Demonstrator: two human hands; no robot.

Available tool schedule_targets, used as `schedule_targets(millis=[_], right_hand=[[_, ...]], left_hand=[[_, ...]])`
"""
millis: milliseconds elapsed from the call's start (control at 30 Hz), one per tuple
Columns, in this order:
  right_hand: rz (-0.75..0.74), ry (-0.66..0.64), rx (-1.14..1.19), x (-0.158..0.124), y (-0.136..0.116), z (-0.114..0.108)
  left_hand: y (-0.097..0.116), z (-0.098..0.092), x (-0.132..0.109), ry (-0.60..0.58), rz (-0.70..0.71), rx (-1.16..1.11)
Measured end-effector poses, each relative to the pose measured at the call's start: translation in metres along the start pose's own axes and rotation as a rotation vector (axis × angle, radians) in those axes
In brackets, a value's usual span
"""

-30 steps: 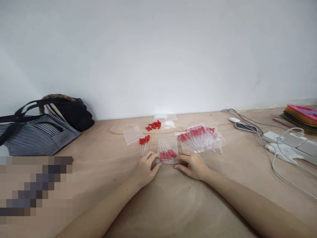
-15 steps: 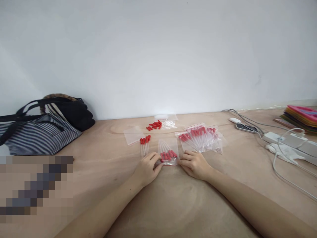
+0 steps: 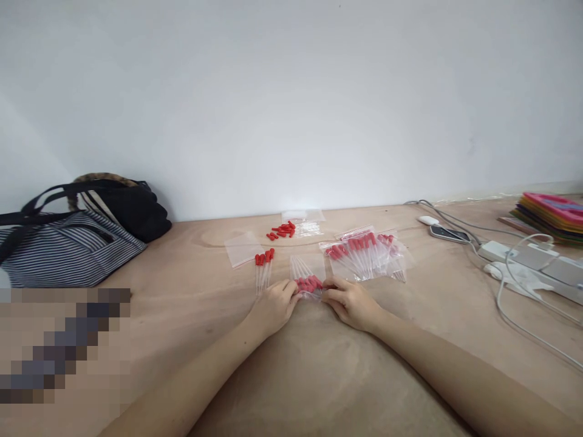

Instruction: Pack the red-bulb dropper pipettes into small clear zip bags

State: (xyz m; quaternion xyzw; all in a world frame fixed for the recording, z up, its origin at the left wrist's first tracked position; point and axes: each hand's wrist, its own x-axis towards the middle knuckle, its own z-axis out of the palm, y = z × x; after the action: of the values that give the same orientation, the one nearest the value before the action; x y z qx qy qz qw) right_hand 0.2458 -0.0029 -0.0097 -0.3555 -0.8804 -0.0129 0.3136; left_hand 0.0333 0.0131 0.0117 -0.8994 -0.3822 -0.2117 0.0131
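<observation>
A clear zip bag lies flat in front of me, with several red-bulbed droppers fanned inside it. My left hand is closed on the bag's near left corner, and my right hand pinches its near right corner. Left of the bag, several loose droppers rest side by side, their lower ends by my left hand. Beyond my right hand, filled bags of droppers overlap one another. An unfilled zip bag lies at the back left.
Loose red bulbs and thin clear tubes lie near the wall. A striped bag stands at the left. On the right are a power strip with cables, a dark handheld device and a stack of coloured sheets.
Both hands have drawn slightly closer together at the bag's near edge. The near edge now looks bunched, and the red bulbs inside have shifted closer together.
</observation>
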Motion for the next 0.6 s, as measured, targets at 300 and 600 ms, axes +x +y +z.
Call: schedule_targets(millis=[300, 600], right_hand=[[0.068, -0.031, 0.089, 0.0003, 0.0002, -0.0011], [0.022, -0.013, 0.106, 0.001, -0.0014, 0.0013]], left_hand=[[0.0015, -0.003, -0.0044, 0.009, -0.024, -0.014], [0.0015, 0.0016, -0.0061, 0.133, -0.113, -0.216]])
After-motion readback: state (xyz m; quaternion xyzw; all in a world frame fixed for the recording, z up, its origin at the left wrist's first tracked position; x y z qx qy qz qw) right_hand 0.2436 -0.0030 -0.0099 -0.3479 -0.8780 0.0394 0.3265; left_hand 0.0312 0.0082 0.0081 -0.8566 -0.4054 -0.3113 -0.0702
